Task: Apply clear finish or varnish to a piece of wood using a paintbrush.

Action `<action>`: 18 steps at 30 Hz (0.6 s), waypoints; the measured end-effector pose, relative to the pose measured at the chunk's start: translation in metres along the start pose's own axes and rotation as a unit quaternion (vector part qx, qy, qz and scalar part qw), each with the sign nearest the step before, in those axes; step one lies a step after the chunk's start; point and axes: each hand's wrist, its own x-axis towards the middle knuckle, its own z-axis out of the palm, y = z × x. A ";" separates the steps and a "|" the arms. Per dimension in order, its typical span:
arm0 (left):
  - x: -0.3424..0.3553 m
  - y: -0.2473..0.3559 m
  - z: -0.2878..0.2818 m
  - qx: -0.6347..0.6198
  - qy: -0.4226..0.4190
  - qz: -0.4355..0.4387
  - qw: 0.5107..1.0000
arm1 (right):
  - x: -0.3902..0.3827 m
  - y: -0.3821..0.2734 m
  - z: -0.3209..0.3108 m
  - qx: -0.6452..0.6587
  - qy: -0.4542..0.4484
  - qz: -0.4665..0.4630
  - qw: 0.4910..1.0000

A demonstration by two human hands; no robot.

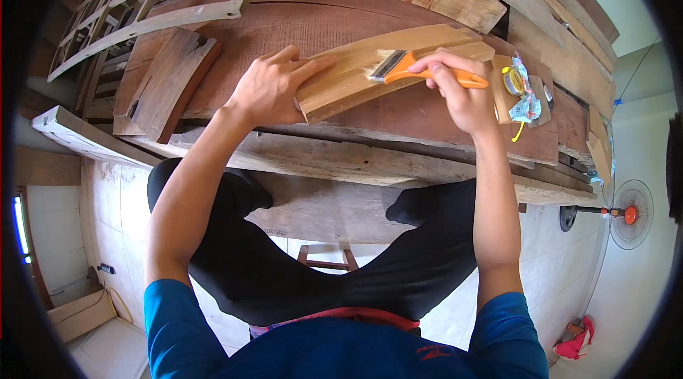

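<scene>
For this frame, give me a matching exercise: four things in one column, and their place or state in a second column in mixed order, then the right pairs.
Things:
1. paintbrush
2. curved wooden piece
3. standing fan
4. tin in crumpled foil

Places or states:
A. on the floor at the far right
B. held by its orange handle in the right hand
C. on the plank to the right of the right hand
D. steadied at its near end by the left hand

Pairs: 1-B, 2-D, 3-A, 4-C
</scene>
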 end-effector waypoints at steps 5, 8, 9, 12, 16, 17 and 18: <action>0.003 0.001 0.002 -0.011 -0.013 -0.028 0.999 | -0.002 -0.003 0.025 0.026 -0.044 -0.049 0.997; 0.002 -0.002 0.005 -0.044 0.000 -0.024 0.999 | -0.002 -0.009 0.040 0.050 -0.054 -0.065 0.995; 0.002 -0.003 0.006 -0.042 0.003 -0.018 0.999 | -0.003 -0.011 0.044 0.057 -0.066 -0.071 0.994; 0.003 -0.005 0.007 -0.034 -0.001 -0.002 0.999 | -0.005 -0.008 0.056 0.058 -0.112 -0.113 0.986; -0.001 -0.012 0.009 -0.011 -0.016 0.010 1.000 | -0.005 -0.011 0.063 0.050 -0.135 -0.157 0.977; -0.001 -0.011 0.009 -0.013 -0.015 0.011 1.000 | -0.002 -0.011 0.055 0.034 -0.145 -0.151 0.977; -0.002 -0.010 0.010 -0.019 -0.005 0.003 1.000 | -0.001 -0.012 0.048 0.032 -0.146 -0.149 0.977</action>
